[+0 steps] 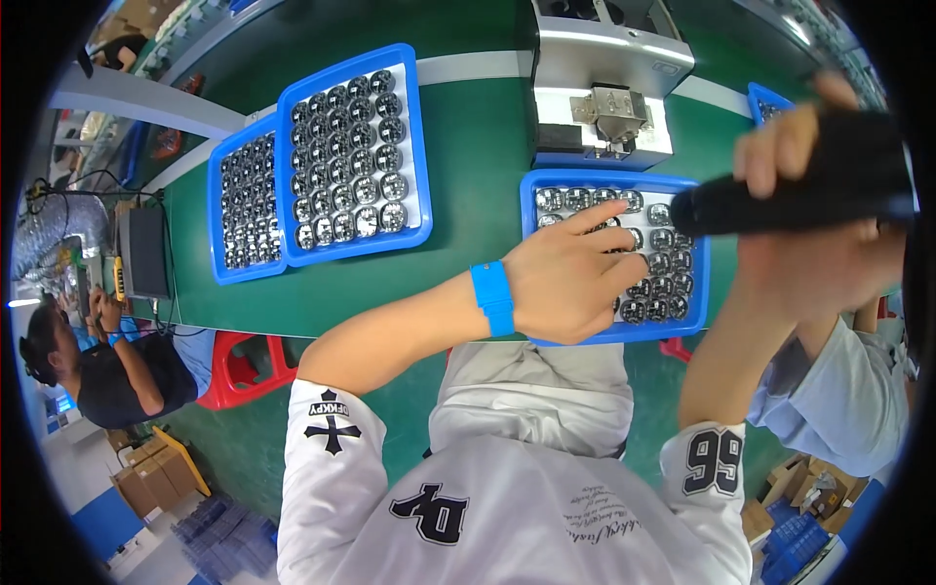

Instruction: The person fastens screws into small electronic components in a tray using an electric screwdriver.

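My left hand (pixel 573 273), with a blue wristband (pixel 492 297), reaches palm down over the blue tray (pixel 697 317) in front of me. Its fingers are stretched and apart, above or touching the rows of small shiny black-and-silver round parts (pixel 661 263); the palm hides some of them. Blurred and close to the camera, my right hand (pixel 780 151) is wrapped round a black handheld tool with a tubular nozzle (pixel 741 203). The nozzle end lies over the tray's right side; its exact kind I cannot make out.
Two more blue trays (pixel 421 146) of similar parts overlap on the green table at the left. A metal machine (pixel 614 107) stands behind my tray, and another blue tray (pixel 768 100) sits at the far right. People sit at both sides, one near a red stool (pixel 244 370).
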Demonstrator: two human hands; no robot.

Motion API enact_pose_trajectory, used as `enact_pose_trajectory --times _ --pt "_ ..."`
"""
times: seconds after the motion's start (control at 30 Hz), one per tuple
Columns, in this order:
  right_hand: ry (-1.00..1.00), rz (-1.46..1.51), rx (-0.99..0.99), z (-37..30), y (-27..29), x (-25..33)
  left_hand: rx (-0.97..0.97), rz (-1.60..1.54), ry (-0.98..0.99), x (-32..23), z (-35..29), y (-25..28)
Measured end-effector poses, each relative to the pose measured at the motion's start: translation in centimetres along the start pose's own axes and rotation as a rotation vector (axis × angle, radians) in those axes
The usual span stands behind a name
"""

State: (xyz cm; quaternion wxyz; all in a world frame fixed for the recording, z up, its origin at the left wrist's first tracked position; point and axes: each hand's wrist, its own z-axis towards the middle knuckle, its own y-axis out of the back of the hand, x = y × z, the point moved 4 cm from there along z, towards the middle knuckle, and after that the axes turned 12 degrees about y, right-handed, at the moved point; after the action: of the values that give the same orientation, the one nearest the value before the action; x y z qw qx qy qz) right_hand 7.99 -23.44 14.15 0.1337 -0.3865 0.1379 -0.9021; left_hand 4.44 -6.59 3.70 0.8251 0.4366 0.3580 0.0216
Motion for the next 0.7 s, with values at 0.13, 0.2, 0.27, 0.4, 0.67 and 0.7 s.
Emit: enact_pose_trajectory --times 0.13,0.2,0.27,0.4,0.67,0.7 --pt "0.094 -0.186 -0.048 4.0 -4.2 -4.2 0.006 -0.044 -0.002 0.3 -0.6 -0.2" --pt "0.142 -0.295 -0.074 5.0 -6.9 -5.0 -0.036 -0.066 -0.027 0.2 -0.6 -0.2" --pt "0.128 -0.404 -0.107 5.9 -8.4 -4.5 -0.078 -0.087 -0.052 0.3 -0.4 0.1" --pt "-0.011 -0.438 -0.104 6.1 -8.3 -5.4 -0.167 -0.095 -0.073 0.6 -0.9 1.0" --pt "-0.182 0.137 0.2 0.1 1.4 -2.2 -0.152 0.022 -0.001 0.3 -1.7 1.7" --pt "-0.135 0.046 0.15 -0.9 2.4 0.4 -0.133 -0.004 -0.024 -0.2 -0.7 1.4"
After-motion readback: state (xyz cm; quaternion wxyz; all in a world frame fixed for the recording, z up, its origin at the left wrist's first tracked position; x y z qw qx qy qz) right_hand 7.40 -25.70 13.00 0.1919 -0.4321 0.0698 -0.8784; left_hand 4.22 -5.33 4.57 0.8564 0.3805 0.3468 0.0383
